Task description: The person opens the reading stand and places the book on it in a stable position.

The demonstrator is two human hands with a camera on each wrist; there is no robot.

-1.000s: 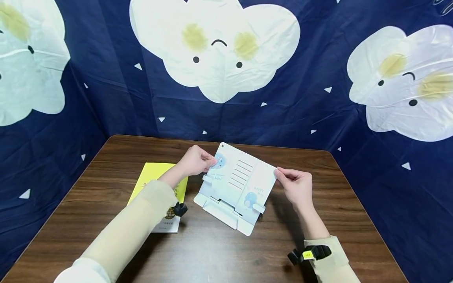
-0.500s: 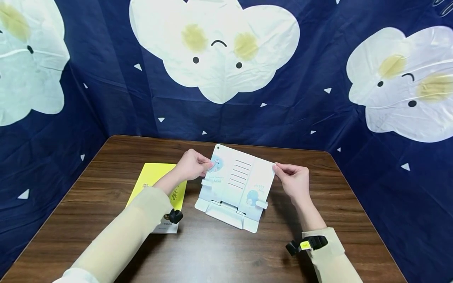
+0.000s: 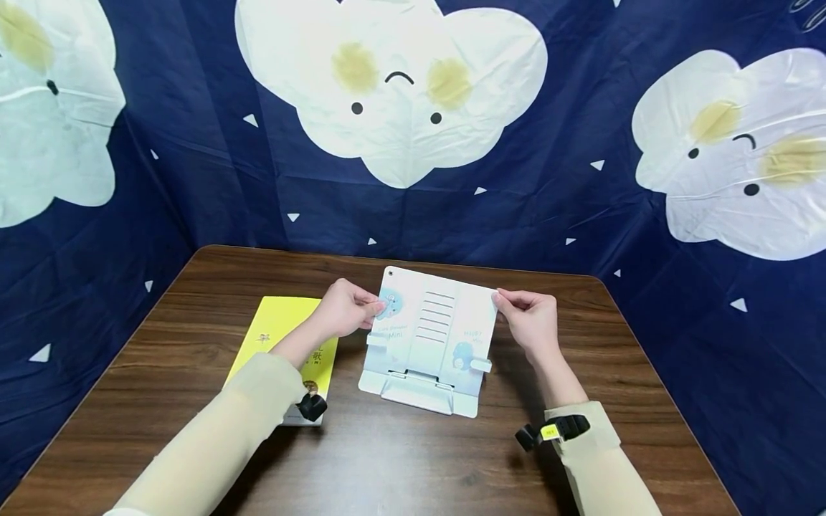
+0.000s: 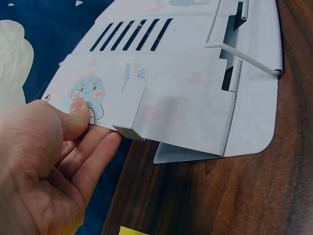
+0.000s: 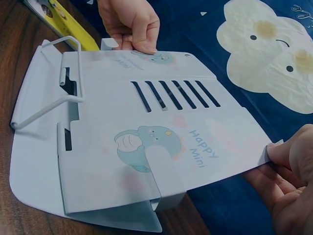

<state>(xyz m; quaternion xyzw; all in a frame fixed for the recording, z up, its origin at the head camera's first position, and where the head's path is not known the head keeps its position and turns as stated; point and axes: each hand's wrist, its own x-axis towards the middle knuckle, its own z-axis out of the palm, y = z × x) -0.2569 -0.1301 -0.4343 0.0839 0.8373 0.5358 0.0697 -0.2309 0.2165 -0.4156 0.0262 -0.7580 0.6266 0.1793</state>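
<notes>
A white metal book stand (image 3: 439, 322) with slots and blue dinosaur prints is tilted up on the table, its base plate (image 4: 259, 112) resting on the wood. The left hand (image 3: 345, 308) pinches its left edge, thumb on the printed front and fingers behind. At the upper right corner, the right hand (image 3: 532, 319) pinches the panel between thumb and fingers. A wire bracket (image 5: 54, 105) sticks out near the base. Page clips (image 5: 168, 181) stand at both sides of the panel. Behind the left forearm lies a yellow book (image 3: 284, 322), partly covered by the sleeve.
The dark wooden table (image 3: 400, 466) has its far edge just behind the stand. A navy curtain (image 3: 213, 179) with white clouds hangs around it. Black wrist cameras (image 3: 312, 406) are strapped over both sleeves.
The stand has turned so that its lower edge lies more level in the head view. Both hands have shifted slightly left with it, the left also a little nearer the body.
</notes>
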